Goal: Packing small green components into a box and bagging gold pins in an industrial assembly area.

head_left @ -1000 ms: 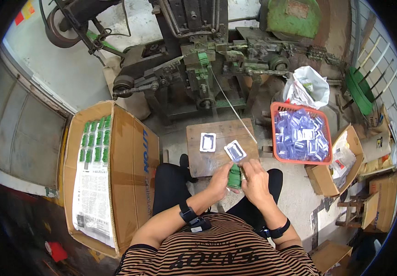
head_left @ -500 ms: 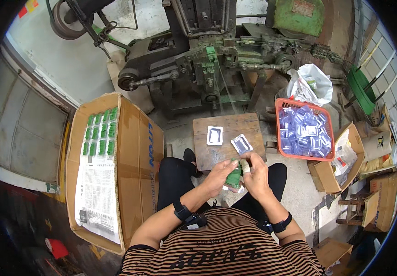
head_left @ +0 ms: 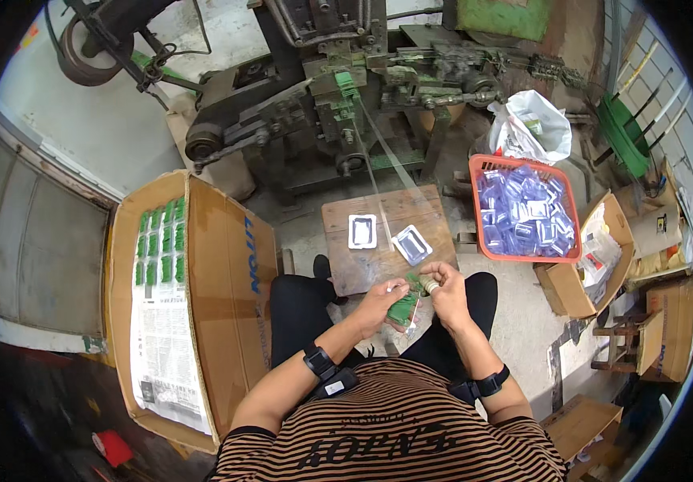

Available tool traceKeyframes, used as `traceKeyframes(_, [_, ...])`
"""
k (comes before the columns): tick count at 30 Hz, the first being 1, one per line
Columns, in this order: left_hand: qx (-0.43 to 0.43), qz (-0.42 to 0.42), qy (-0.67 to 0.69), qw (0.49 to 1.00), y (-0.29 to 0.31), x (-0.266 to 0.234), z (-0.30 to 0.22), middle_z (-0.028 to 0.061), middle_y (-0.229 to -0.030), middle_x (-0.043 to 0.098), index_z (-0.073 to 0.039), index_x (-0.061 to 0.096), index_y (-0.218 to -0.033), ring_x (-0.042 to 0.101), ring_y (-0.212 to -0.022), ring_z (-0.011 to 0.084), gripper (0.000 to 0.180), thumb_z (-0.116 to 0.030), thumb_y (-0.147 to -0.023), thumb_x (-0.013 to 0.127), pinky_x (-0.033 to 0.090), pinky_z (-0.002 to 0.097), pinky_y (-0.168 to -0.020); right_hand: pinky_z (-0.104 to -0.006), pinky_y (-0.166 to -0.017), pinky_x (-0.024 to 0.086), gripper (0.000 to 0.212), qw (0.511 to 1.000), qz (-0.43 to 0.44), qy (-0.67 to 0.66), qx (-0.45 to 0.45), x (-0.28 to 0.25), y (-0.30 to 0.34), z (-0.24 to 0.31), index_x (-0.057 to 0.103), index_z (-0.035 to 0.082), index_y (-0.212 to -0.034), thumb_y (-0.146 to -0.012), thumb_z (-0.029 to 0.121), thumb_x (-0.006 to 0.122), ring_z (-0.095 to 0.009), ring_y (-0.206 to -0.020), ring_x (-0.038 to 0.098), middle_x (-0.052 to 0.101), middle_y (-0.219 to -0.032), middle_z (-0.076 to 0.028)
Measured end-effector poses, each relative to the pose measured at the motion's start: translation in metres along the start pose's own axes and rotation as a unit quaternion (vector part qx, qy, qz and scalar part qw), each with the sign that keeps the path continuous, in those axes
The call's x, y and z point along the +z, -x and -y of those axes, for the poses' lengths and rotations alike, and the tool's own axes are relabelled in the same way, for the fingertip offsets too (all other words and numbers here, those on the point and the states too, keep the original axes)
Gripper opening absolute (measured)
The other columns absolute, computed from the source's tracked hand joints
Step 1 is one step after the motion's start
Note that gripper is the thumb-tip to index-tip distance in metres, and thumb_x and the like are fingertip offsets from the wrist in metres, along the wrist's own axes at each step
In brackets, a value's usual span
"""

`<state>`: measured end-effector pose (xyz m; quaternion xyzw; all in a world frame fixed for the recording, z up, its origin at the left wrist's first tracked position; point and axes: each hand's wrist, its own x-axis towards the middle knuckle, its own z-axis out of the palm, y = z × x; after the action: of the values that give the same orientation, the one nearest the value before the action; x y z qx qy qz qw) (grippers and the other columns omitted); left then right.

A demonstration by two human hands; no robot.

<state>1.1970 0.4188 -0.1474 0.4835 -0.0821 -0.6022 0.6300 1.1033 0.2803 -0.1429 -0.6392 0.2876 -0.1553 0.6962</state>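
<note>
Just above my lap, my left hand (head_left: pixel 379 308) is closed around a small clear plastic tray filled with green strips (head_left: pixel 402 311). My right hand (head_left: pixel 448 299) is at the far end of the same tray, its thumb and fingers pinched on a few green strips. One right finger has a pale wrapping. On the low wooden stool (head_left: pixel 345 272) beyond my hands lie two clear, shallow plastic trays: one upright tray (head_left: pixel 362 231) at left and one slanted tray (head_left: pixel 412 245) at right.
A large cardboard box (head_left: pixel 230 297) at left holds newspaper and rows of green-filled trays (head_left: pixel 166 241). To the right, a red basket (head_left: pixel 479 210) is heaped with clear trays, beside an open carton (head_left: pixel 565 291) and a white bag (head_left: pixel 551 128). A dark machine (head_left: pixel 338 120) stands ahead.
The view has shifted slightly. My hands have turned a little around the green-filled tray, and my right fingers have moved to its far end. Both trays on the stool remain there.
</note>
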Motion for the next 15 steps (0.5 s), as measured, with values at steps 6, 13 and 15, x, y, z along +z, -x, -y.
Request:
traceKeyframes(6, [-0.002, -0.036, -0.052, 0.998, -0.035, -0.016, 0.004, 0.0072, -0.089, 0.061, -0.006, 0.048, -0.115, 0.063, -0.068, 0.0155, 0.029, -0.025, -0.093, 0.05, 0.054, 0.0299, -0.045, -0.0219, -0.059, 0.043, 0.015, 0.998, -0.028, -0.042, 0.041, -0.002, -0.029, -0.016, 0.056, -0.005, -0.094, -0.08, -0.009, 0.053, -0.01, -0.067, 0.054, 0.06, -0.079, -0.007])
traceKeyframes(13, [0.0, -0.086, -0.018, 0.996, -0.068, -0.055, 0.025, 0.0081, -0.084, 0.062, -0.006, 0.051, -0.11, 0.062, -0.063, 0.0158, 0.026, -0.026, -0.092, 0.05, 0.053, 0.0295, -0.043, -0.031, -0.06, 0.048, 0.021, 0.992, -0.117, 0.051, -0.01, -0.001, -0.1, -0.085, 0.06, -0.004, -0.092, -0.075, -0.008, 0.049, -0.022, -0.068, 0.062, 0.065, -0.078, -0.016])
traceKeyframes(15, [0.0, -0.093, -0.01, 0.996, -0.068, -0.061, 0.025, 0.0091, -0.084, 0.062, -0.006, 0.051, -0.109, 0.063, -0.064, 0.0165, 0.025, -0.025, -0.093, 0.05, 0.053, 0.0294, -0.043, -0.0402, -0.067, 0.049, 0.028, 0.938, -0.111, 0.326, -0.035, 0.001, -0.107, -0.089, 0.063, 0.002, -0.096, -0.071, -0.005, 0.051, -0.035, -0.076, 0.064, 0.064, -0.08, -0.023])
